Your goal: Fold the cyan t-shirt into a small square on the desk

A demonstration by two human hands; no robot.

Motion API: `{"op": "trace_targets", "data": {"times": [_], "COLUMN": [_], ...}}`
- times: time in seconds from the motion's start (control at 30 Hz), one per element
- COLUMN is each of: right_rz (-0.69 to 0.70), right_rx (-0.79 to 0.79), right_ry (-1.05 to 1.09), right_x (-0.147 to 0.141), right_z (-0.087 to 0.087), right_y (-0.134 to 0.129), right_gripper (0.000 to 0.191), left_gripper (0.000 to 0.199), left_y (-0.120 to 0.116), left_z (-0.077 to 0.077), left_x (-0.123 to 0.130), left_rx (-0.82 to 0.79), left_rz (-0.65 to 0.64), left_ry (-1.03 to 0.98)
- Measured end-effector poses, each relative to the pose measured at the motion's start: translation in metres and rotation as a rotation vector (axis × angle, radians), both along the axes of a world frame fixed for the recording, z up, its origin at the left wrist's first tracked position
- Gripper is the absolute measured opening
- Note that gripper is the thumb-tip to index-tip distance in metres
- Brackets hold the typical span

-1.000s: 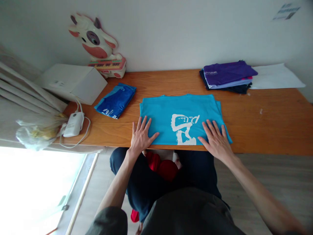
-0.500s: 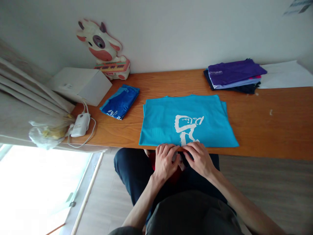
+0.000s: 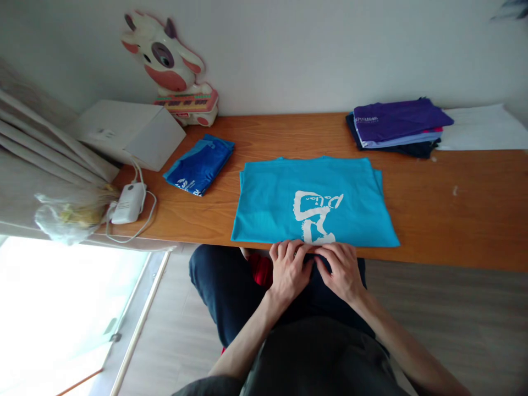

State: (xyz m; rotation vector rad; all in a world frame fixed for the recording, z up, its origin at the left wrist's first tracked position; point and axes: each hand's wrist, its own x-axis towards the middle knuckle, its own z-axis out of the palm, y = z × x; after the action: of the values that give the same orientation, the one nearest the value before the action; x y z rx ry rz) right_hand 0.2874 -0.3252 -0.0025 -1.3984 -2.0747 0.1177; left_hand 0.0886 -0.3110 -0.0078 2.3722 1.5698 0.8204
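A bright blue T-shirt (image 3: 264, 203) lies folded flat on the wooden table, white brush lettering across its middle. At the shirt's near edge, my left hand (image 3: 291, 267) rests with bent fingers over the table's front edge and the thumb apart below. Just to its right, my right hand (image 3: 340, 269) rests the same way, thumb pointing toward the left hand. The fingertips meet or nearly meet the hem; no cloth shows gripped in either hand.
A folded dark blue garment (image 3: 200, 165) lies left of the shirt. Behind it are a white box (image 3: 132, 132) and a cow-shaped toy keyboard (image 3: 185, 104). A white adapter with cable (image 3: 129, 203) sits near the left edge. Folded clothes (image 3: 400, 121) are stacked at back right.
Both hands have shifted slightly right along the table edge and stay close together. The camera view has tilted a little. The blue shirt keeps its folded shape.
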Motion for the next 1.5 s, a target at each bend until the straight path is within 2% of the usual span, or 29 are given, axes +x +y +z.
{"op": "trace_targets", "data": {"times": [0.13, 0.37, 0.53, 0.77, 1.0, 1.23, 1.5], "right_rz": [-0.102, -0.076, -0.059, -0.070, -0.072, -0.061, -0.065], "right_rx": [-0.028, -0.008, 0.000, 0.005, 0.063, 0.094, 0.117], "right_ry": [-0.105, -0.168, -0.210, -0.257, -0.297, -0.289, -0.274], "right_x": [0.006, 0.019, 0.029, 0.034, 0.034, 0.035, 0.035], "right_z": [-0.003, -0.002, -0.006, -0.015, -0.019, -0.021, -0.025], "right_y": [-0.004, -0.001, 0.002, 0.006, 0.008, 0.009, 0.009], "right_gripper": [0.026, 0.029, 0.028, 0.026, 0.026, 0.022, 0.015], "left_gripper": [0.039, 0.030, 0.033, 0.027, 0.016, 0.023, 0.014], "left_y": [0.006, 0.017, 0.017, 0.018, 0.020, 0.018, 0.016], "left_z": [0.000, 0.001, -0.011, -0.030, -0.031, -0.031, -0.038], "left_x": [-0.005, -0.009, -0.006, -0.002, -0.001, 0.003, 0.002], "left_rx": [-0.018, 0.007, 0.048, 0.094, 0.116, 0.143, 0.166], "left_rz": [-0.071, -0.137, -0.114, -0.068, -0.040, 0.018, 0.015], "left_ry": [0.079, 0.180, 0.144, 0.122, 0.079, 0.007, 0.008]}}
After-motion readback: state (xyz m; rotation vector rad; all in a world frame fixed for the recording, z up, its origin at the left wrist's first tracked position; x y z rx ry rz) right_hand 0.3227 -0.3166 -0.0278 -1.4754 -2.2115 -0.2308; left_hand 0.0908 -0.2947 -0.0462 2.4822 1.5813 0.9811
